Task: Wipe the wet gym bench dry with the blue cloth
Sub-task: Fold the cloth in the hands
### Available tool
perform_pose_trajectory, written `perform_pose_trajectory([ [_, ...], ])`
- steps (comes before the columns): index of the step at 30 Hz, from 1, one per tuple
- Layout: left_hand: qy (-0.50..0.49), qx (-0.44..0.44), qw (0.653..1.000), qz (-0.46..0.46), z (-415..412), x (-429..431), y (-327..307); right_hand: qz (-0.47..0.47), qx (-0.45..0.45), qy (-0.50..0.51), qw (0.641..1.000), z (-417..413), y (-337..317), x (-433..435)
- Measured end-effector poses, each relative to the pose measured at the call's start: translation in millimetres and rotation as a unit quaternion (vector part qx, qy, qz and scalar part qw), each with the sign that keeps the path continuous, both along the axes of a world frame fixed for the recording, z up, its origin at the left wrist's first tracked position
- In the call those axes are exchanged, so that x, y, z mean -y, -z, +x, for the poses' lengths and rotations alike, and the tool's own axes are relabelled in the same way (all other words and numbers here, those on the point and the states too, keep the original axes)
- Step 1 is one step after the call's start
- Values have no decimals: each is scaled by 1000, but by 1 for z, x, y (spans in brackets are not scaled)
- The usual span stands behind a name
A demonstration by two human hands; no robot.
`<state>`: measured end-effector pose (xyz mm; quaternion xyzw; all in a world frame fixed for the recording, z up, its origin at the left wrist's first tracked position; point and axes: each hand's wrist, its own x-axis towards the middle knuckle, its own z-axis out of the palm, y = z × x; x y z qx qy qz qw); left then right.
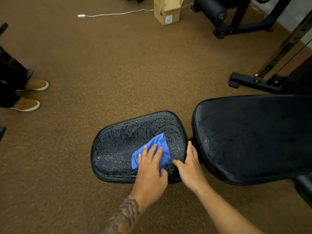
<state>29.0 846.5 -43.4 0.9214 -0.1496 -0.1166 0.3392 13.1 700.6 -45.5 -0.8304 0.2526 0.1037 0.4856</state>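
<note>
The black padded seat [118, 146] of the gym bench lies below me, covered in water droplets. A crumpled blue cloth [157, 142] rests on its right half. My left hand [151, 168] lies flat on the cloth, fingers spread, pressing it onto the pad. My right hand [190, 163] grips the seat's right edge, thumb on top, at the gap to the backrest. The larger black backrest pad [253, 137] extends to the right, with droplets along its left side.
Brown speckled rubber floor all around. Another person's legs and tan shoes [32, 94] stand at the left. A cardboard box [167, 10] and a white cable [116, 14] lie at the back. Black machine frames [253, 82] stand at the right and back right.
</note>
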Motion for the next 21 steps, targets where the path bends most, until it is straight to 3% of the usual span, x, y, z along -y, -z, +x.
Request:
perform_pose_trajectory([
  [3,-25,-60,991,-117,6,-14,-11,-72,8,-41,997,-5,-3,-10],
  [7,-49,-97,977,-184,10,-38,-17,-205,76,-165,962,-6,-9,-32],
  [12,-74,-157,947,-272,18,-58,-16,-223,106,-274,929,8,-18,-57],
  [16,-72,-181,937,-289,23,-69,-12,-247,110,-310,912,14,-18,-62],
  [21,-60,-160,951,-259,21,-73,-16,-265,125,-328,898,8,-15,-64],
])
